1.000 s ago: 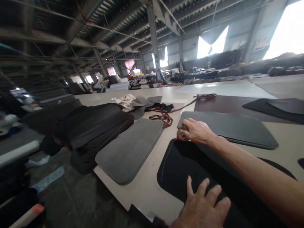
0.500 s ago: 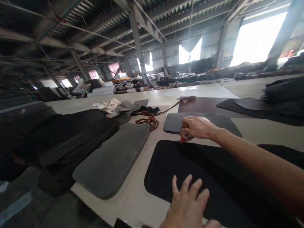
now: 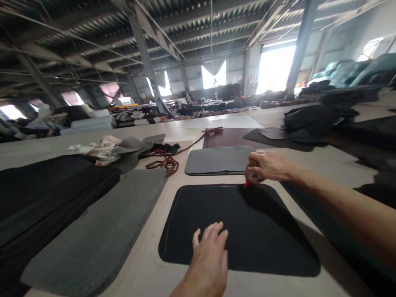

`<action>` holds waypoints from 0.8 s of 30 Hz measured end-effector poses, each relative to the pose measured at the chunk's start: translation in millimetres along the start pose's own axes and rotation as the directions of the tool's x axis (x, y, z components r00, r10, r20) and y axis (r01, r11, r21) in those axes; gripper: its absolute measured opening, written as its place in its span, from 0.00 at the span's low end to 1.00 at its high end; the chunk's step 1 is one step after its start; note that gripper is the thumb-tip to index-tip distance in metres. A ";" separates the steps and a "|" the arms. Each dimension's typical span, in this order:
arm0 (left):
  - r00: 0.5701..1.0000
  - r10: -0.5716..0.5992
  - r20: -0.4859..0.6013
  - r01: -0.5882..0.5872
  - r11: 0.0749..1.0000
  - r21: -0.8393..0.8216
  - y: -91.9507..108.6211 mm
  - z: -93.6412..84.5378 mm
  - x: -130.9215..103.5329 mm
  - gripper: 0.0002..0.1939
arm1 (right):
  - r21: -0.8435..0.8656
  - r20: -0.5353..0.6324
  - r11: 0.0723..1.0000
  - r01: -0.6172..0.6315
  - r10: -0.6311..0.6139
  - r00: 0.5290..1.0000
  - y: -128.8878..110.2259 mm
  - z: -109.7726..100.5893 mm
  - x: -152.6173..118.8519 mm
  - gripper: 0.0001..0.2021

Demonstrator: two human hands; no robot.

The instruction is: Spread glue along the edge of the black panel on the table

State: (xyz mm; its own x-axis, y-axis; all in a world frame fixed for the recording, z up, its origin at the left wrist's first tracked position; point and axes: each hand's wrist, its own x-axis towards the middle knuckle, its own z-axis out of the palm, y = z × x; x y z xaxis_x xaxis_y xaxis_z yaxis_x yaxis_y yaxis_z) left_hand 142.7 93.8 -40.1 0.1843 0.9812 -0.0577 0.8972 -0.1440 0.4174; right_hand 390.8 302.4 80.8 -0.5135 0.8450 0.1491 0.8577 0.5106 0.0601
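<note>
Red tip (image 3: 246, 185) shows just below my right hand (image 3: 268, 166); the fingers are curled shut around a small tool, most of it hidden in the grip, so I cannot tell what kind it is. That tip touches the far edge of the black mat (image 3: 247, 231), near its far right corner. My left hand (image 3: 208, 258) lies flat on the near part of the same mat, fingers together and extended, holding nothing, palm pressing down. The mat lies flat on the tan table (image 3: 148, 264). Just beyond my right hand lies a grey mat (image 3: 216, 160), and behind it a dark brown sheet (image 3: 229, 138). Left of my left hand lies a larger grey mat (image 3: 102, 235), with a black stack (image 3: 46, 194) beside it farther left. Brown straps (image 3: 165, 163) lie beyond, between the two grey mats. Pale rags (image 3: 102, 149) sit far left of the straps.
</note>
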 end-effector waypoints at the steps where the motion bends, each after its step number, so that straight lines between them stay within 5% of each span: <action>1: 1.000 -0.001 0.007 0.001 1.000 0.023 -0.6 -8.3 2.4 0.26 | -0.002 0.007 1.000 -0.017 0.017 1.000 4.5 -1.6 -5.8 0.14; 8: 0.989 -0.125 0.081 0.097 0.953 0.286 -24.6 -56.5 36.4 0.57 | -0.019 0.004 0.994 -0.110 0.110 0.994 40.1 -0.9 -37.7 0.15; 14: 0.991 -0.022 0.135 -0.026 0.939 0.344 -43.7 -75.9 61.0 0.49 | 0.009 -0.021 0.981 -0.193 0.193 0.981 64.6 5.3 -59.0 0.17; 24: 0.966 -0.107 0.235 0.007 0.921 0.389 -57.6 -95.6 97.0 0.51 | 0.044 0.004 0.974 -0.222 0.222 0.975 62.1 1.1 -87.8 0.19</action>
State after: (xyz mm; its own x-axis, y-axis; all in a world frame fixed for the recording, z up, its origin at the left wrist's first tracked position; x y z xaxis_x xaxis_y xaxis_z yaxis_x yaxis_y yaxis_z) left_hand 70.5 209.6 16.9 0.1765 0.9332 -0.3131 0.9840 -0.1756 0.0312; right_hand 489.1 260.1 70.3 -0.3102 0.9380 0.1545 0.9484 0.3165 -0.0175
